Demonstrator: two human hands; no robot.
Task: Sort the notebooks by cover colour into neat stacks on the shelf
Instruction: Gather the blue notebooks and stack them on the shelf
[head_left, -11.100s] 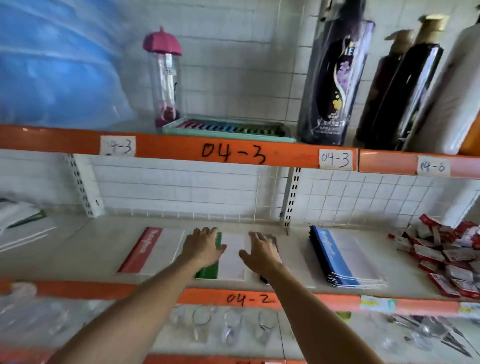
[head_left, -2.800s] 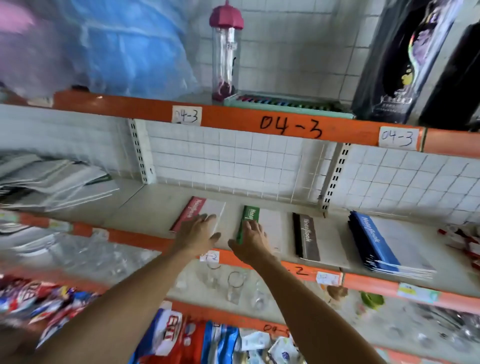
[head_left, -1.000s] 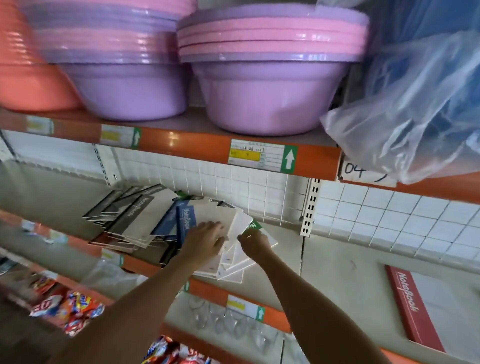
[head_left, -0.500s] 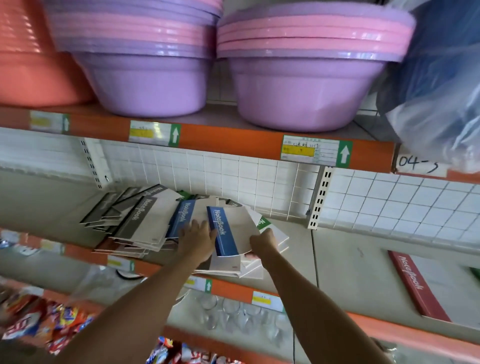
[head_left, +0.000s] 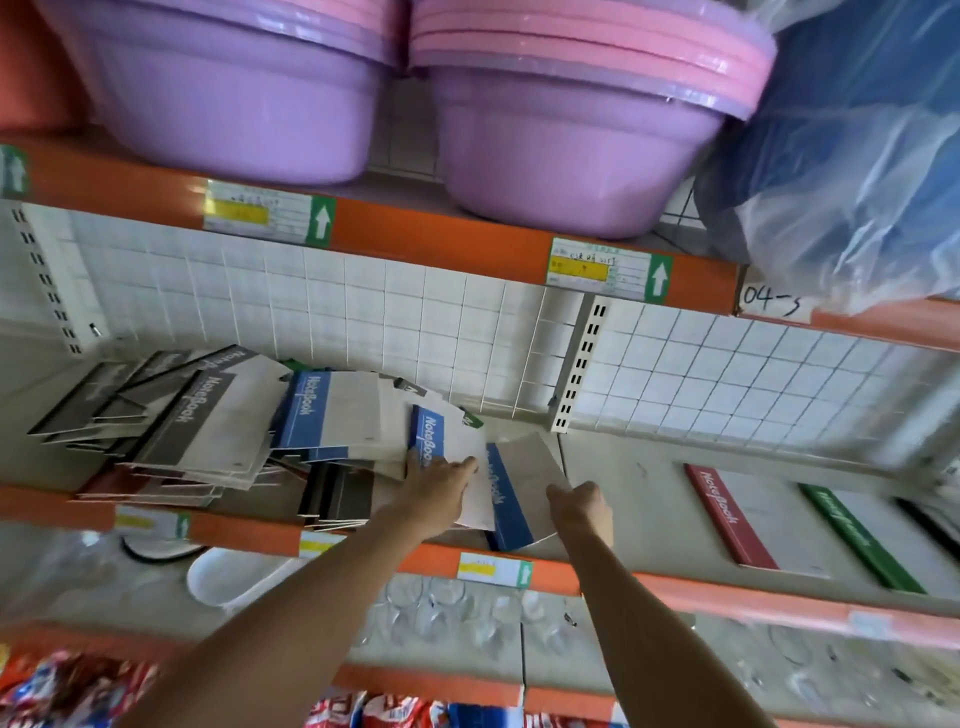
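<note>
A jumbled pile of notebooks (head_left: 208, 431) with grey, blue and green spines lies at the left of the middle shelf (head_left: 639, 499). My left hand (head_left: 436, 486) rests flat on the pile, fingers over a blue-spined notebook (head_left: 427, 441). My right hand (head_left: 582, 506) grips the right edge of another blue-spined notebook (head_left: 506, 501), tilted and partly out of the pile near the shelf's front edge. Further right, a red-spined notebook (head_left: 719, 512), a green-spined one (head_left: 852, 535) and a dark one (head_left: 930, 525) lie apart in a row.
Purple and pink basins (head_left: 571, 145) and a blue plastic-wrapped bundle (head_left: 857, 156) fill the upper shelf. A wire grid (head_left: 727, 374) backs the middle shelf. Below are a white bowl (head_left: 223, 577), glassware (head_left: 441, 613) and snack packets (head_left: 62, 691).
My right hand has drawn a blue-spined notebook out of the pile to the right and toward the front edge. My left hand stays on the pile. The green and dark notebooks came into view.
</note>
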